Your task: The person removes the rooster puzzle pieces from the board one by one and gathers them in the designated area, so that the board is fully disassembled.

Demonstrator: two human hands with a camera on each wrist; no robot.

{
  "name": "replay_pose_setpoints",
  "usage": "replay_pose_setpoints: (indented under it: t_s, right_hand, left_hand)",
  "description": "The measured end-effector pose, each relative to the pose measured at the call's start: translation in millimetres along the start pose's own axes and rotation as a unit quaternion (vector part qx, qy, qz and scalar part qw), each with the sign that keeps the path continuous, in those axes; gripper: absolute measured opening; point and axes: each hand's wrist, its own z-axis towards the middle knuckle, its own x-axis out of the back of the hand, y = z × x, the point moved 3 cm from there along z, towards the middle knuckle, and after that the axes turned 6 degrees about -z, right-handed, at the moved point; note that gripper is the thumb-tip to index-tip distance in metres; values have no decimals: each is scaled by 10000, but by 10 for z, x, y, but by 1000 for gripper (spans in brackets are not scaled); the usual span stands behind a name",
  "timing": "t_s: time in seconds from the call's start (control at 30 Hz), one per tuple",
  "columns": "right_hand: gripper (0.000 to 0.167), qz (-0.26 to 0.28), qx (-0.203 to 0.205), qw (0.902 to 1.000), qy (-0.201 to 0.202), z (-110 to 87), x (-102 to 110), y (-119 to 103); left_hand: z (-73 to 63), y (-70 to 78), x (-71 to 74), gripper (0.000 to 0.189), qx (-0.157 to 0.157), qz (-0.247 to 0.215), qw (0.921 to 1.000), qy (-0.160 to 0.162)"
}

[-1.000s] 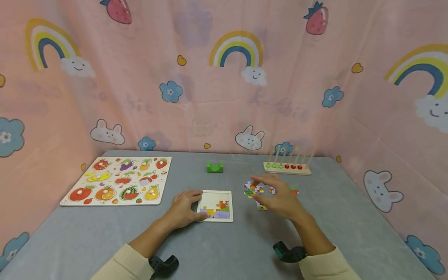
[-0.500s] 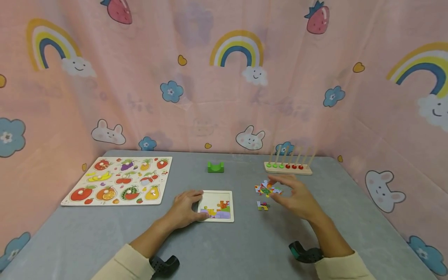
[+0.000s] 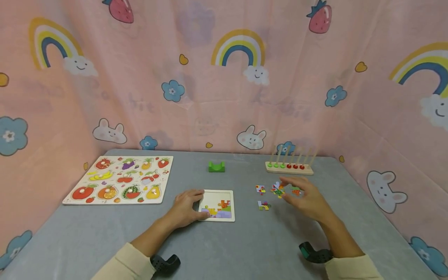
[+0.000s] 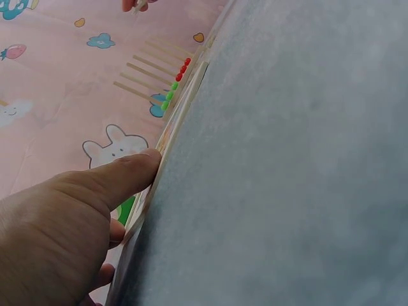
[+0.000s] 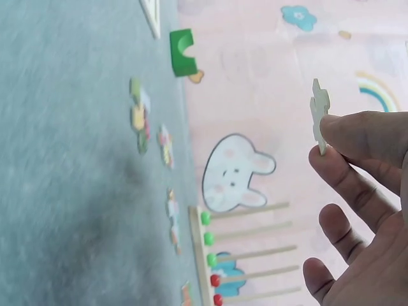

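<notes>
My left hand [image 3: 185, 210] holds the left side of a small jigsaw puzzle tray [image 3: 216, 194], thumb at the near edge and fingers toward the far corner. In the left wrist view the thumb [image 4: 131, 175] presses on the rim. Several pieces lie fitted along the tray's near side and right. Above the table to the right, my right hand [image 3: 308, 200] pinches a jigsaw puzzle piece [image 3: 277, 189] between thumb and fingertips. That held piece [image 5: 319, 111] appears edge-on in the right wrist view. Loose pieces lie below and around it, one at the left [image 3: 260, 189] and one nearer me [image 3: 264, 206].
A fruit puzzle board [image 3: 115, 198] lies on the left of the grey table. Toward the back stand a green notched block [image 3: 216, 167] and a wooden peg rack [image 3: 288, 169] with green and red beads. A pink printed curtain [image 3: 196, 128] surrounds the table.
My right hand has moved right with the puzzle piece held in its fingers, uncovering loose pieces to its left. The left hand stays on the tray.
</notes>
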Motion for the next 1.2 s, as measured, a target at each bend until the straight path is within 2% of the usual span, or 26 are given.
replay_pose_setpoints:
  t_s: [0.27,0.47,0.7,1.07,1.2]
  right_hand:
    - [47,-253,-344,9991,-55,-61,-9,183]
    - [43,-413,-304,9986,-89,-87,-27,284]
    - [44,-358,-528,9969,-465,-155,-149,479]
    - [46,-333,-923,9908,-933,-195,-232,578]
    - [45,-303,-806,9913,-1000,-204,-261,607]
  left_hand:
    - [13,17,20,67,18,6,10000,-55]
    - [39,39,33,67,-6,-24,10000,-35]
    - [9,-1,3,67,33,-31,10000,-20]
    - [1,5,-8,67,54,-60,10000,-41]
    - [-13,13,-2,67,55,-90,9999,-26]
